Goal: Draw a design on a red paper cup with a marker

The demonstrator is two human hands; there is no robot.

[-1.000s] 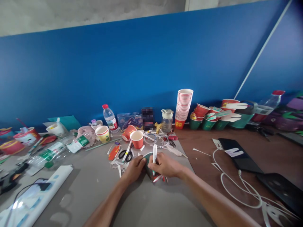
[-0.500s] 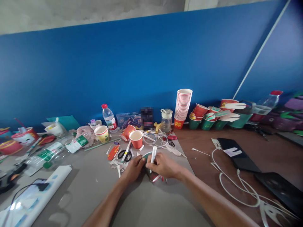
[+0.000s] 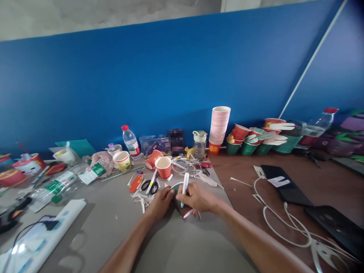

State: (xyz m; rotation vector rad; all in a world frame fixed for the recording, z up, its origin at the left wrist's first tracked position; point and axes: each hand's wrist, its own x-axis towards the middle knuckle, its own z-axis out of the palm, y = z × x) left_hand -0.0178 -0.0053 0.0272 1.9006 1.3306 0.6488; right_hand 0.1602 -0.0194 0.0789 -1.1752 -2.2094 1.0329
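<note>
My right hand [image 3: 199, 198] is closed round a white marker pen [image 3: 184, 184], held nearly upright with its tip down on a dark green paper cup [image 3: 176, 188] that lies on its side on the grey table. My left hand [image 3: 160, 203] grips the left side of that cup, fingers curled against it. Most of the cup is hidden between the two hands. Red and white paper scraps [image 3: 190, 214] poke out under my right hand.
Black-handled scissors [image 3: 150, 185], an orange cup [image 3: 164, 167], a yellow cup [image 3: 122, 160] and a water bottle [image 3: 131, 142] lie just beyond. A tall stack of red cups [image 3: 218, 129] stands at the blue wall. Phones [image 3: 281, 185] and a white cable [image 3: 284, 227] lie right; a power strip [image 3: 51, 231] left.
The pen has shifted slightly left and tilted over the cup; both hands stay on the cup in nearly the same spot.
</note>
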